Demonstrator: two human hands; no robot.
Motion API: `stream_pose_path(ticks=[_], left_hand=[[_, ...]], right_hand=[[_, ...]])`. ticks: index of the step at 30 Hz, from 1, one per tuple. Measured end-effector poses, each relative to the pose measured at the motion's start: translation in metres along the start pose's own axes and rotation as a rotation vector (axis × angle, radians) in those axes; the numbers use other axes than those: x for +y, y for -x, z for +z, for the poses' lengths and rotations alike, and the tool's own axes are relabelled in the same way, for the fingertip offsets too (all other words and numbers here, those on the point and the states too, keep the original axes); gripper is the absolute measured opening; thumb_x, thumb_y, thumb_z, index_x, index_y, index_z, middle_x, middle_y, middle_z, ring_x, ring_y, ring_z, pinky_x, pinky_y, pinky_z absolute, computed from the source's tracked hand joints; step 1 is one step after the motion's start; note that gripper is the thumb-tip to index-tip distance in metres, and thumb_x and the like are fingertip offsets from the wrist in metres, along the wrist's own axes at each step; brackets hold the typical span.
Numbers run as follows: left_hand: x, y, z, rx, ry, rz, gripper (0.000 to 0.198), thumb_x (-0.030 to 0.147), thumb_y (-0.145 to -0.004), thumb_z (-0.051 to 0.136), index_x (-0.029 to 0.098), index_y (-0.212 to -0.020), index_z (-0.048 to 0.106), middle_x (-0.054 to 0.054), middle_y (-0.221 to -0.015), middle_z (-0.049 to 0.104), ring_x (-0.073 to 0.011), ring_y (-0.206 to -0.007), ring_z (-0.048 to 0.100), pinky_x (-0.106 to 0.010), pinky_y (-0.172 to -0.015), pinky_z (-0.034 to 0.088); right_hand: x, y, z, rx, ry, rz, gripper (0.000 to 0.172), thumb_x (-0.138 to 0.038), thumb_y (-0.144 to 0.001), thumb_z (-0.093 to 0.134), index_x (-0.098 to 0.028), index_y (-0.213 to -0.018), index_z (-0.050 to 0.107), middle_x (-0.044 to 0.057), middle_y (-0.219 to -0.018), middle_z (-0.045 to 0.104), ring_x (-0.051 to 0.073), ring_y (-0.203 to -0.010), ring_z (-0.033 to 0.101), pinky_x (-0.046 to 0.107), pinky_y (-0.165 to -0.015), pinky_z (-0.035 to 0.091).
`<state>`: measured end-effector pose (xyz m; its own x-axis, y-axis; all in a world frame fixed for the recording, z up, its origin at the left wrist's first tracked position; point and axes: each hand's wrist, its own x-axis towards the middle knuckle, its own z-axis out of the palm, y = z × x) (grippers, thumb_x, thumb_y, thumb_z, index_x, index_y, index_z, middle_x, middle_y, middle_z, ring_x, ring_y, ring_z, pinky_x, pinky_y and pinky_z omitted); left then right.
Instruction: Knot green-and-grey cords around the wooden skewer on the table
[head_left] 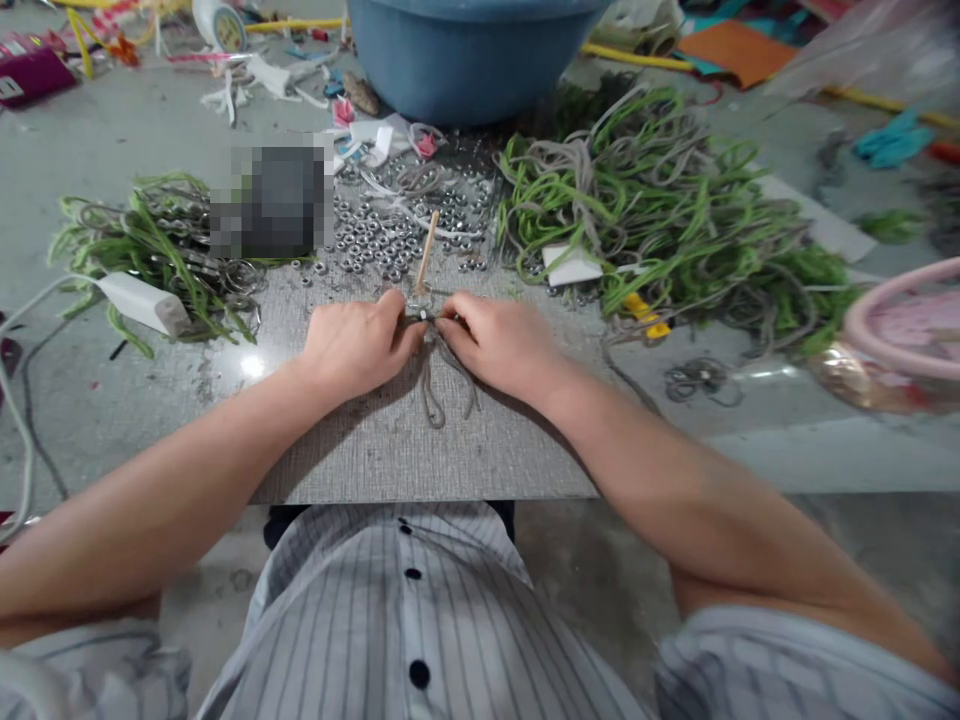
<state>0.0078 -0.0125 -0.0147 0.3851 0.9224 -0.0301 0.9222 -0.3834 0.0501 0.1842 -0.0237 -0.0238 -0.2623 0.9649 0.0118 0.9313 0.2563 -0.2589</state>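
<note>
My left hand (356, 340) and my right hand (495, 340) meet over the grey table board, fingertips pinched on a thin grey cord (429, 395). A small shiny metal bead (423, 315) sits on the cord between the two hands. Below the fingers the cord hangs in a loop and a loose end on the board. Just beyond the fingertips a thin wooden stick (428, 250) points up and away. Many round metal beads (371, 240) with holes lie scattered behind my hands.
Green and grey cords (652, 190) are heaped at the right. A smaller cord bundle (161, 240) with metal rings lies left, beside a white plastic block (142, 302) on a cable. A blue basin (472, 60) stands at the back. A pink-rimmed item (870, 310) sits far right.
</note>
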Motion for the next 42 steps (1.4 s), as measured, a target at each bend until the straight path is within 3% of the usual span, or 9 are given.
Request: stream_pose_path(ticks=[8,14,20,28,31,34,38,42], left_hand=[[0.009,0.004,-0.005,-0.077,-0.021,0.041,0.038,0.041,-0.089,0.041,0.014,-0.105,0.062,-0.011,-0.082,0.072,-0.0283,-0.079,0.070,-0.034,-0.067,0.049],[0.003,0.001,-0.007,-0.158,-0.014,0.009,0.035,0.032,-0.093,0.038,0.017,-0.110,0.064,-0.010,-0.086,0.072,-0.0255,-0.083,0.069,-0.033,-0.070,0.048],[-0.006,0.001,-0.016,-0.246,-0.021,0.132,0.034,0.030,-0.092,0.038,0.018,-0.102,0.068,-0.011,-0.082,0.071,-0.0282,-0.081,0.068,-0.035,-0.069,0.047],[-0.008,-0.001,-0.029,-0.348,-0.020,0.223,0.032,0.025,-0.089,0.039,0.017,-0.096,0.069,-0.007,-0.071,0.068,-0.0225,-0.070,0.064,-0.030,-0.064,0.043],[-0.009,0.000,-0.024,-0.294,-0.035,0.201,0.031,0.032,-0.090,0.042,0.018,-0.096,0.069,-0.007,-0.072,0.068,-0.0250,-0.072,0.066,-0.032,-0.065,0.044],[-0.010,0.002,-0.017,-0.183,-0.046,0.097,0.044,0.047,-0.095,0.036,0.017,-0.106,0.066,-0.011,-0.078,0.070,-0.0295,-0.079,0.068,-0.035,-0.067,0.046],[-0.011,0.001,-0.012,-0.156,-0.036,0.000,0.044,0.039,-0.098,0.029,0.021,-0.125,0.059,-0.011,-0.089,0.072,-0.0289,-0.083,0.069,-0.036,-0.069,0.047],[-0.012,-0.001,-0.013,-0.189,-0.047,0.012,0.044,0.030,-0.095,0.032,0.030,-0.132,0.056,-0.009,-0.092,0.073,-0.0279,-0.086,0.069,-0.035,-0.071,0.047]], right_hand=[[-0.007,0.000,-0.003,-0.064,-0.021,0.056,0.030,-0.037,-0.089,0.054,-0.018,-0.110,0.063,0.007,-0.083,0.071,0.022,-0.075,0.061,0.029,-0.058,0.026],[-0.002,-0.001,-0.002,-0.075,0.009,0.023,0.023,-0.029,-0.090,0.047,-0.017,-0.097,0.065,0.006,-0.078,0.069,0.019,-0.069,0.057,0.028,-0.056,0.023],[-0.002,-0.001,-0.008,-0.146,0.029,-0.020,0.019,-0.025,-0.083,0.049,-0.018,-0.085,0.066,0.004,-0.069,0.062,0.015,-0.062,0.048,0.028,-0.055,0.022],[0.001,0.000,-0.013,-0.232,-0.003,-0.117,0.010,-0.024,-0.076,0.053,-0.020,-0.068,0.058,-0.001,-0.059,0.053,0.011,-0.054,0.036,0.026,-0.054,0.022],[0.000,0.001,-0.012,-0.208,0.010,-0.108,0.013,-0.026,-0.080,0.053,-0.019,-0.072,0.061,0.000,-0.063,0.058,0.013,-0.057,0.042,0.027,-0.054,0.022],[-0.001,0.002,-0.008,-0.135,0.019,-0.062,0.029,-0.037,-0.092,0.046,-0.018,-0.091,0.067,0.005,-0.071,0.066,0.017,-0.063,0.053,0.028,-0.055,0.024],[0.001,0.002,-0.002,-0.051,0.024,-0.033,0.036,-0.035,-0.097,0.040,-0.021,-0.121,0.064,0.007,-0.088,0.074,0.021,-0.075,0.064,0.029,-0.059,0.031],[0.005,0.002,0.001,-0.032,0.030,-0.049,0.037,-0.028,-0.097,0.040,-0.027,-0.125,0.064,0.006,-0.094,0.076,0.022,-0.078,0.067,0.030,-0.063,0.038]])
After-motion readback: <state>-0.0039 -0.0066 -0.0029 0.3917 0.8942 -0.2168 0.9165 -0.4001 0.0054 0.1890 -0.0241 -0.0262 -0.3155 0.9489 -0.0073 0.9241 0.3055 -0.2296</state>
